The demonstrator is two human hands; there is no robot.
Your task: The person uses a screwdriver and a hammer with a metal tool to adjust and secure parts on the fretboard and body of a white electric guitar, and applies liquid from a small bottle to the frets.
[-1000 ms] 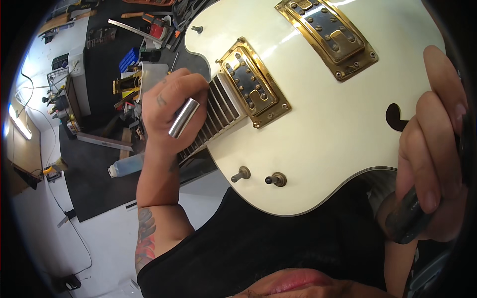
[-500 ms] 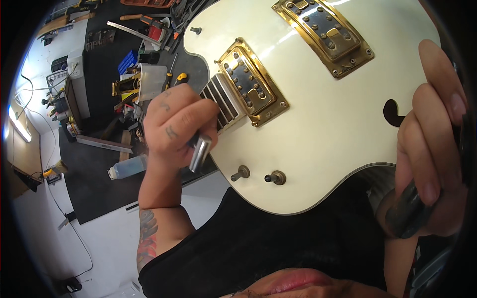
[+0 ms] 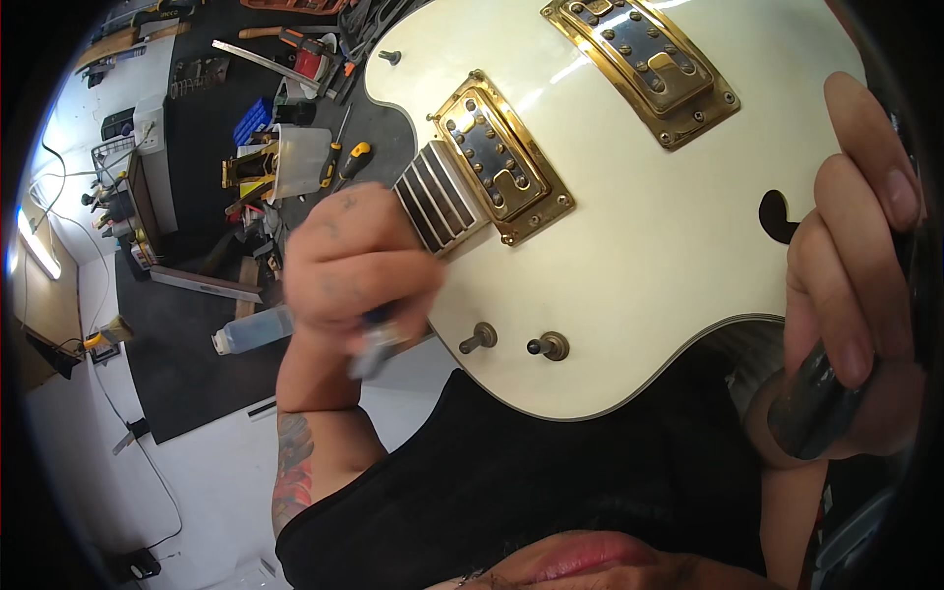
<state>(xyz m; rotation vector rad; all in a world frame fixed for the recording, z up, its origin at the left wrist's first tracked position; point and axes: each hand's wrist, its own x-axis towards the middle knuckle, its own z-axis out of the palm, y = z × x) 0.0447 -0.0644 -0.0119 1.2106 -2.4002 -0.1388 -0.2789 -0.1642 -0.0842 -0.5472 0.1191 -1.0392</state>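
A cream electric guitar body (image 3: 639, 246) with gold-framed pickups lies tilted in front of me. My left hand (image 3: 359, 270) is closed in a fist beside the fretted neck end (image 3: 440, 200). A short shiny metal tool end (image 3: 375, 352) sticks out below the fist; motion smears it, and its kind cannot be made out. My right hand (image 3: 851, 246) grips the body's right edge, fingers curled over the cream top near the dark f-hole (image 3: 777, 218). A dark glossy curved surface (image 3: 816, 398) shows under those fingertips. Two toggle switches (image 3: 479, 337) stand on the lower part of the top.
Beyond the guitar, a dark workbench (image 3: 187, 374) holds a clear plastic bottle (image 3: 254, 330), yellow-and-black screwdrivers (image 3: 352, 164), a translucent bin (image 3: 303, 162), a blue block-like thing (image 3: 253, 123) and a red clamp (image 3: 310, 67). A lit lamp (image 3: 39, 246) glows at far left.
My left hand has shifted slightly down along the neck end, blurring with the tool and uncovering more frets. The guitar has moved very slightly. My right hand keeps its grip.
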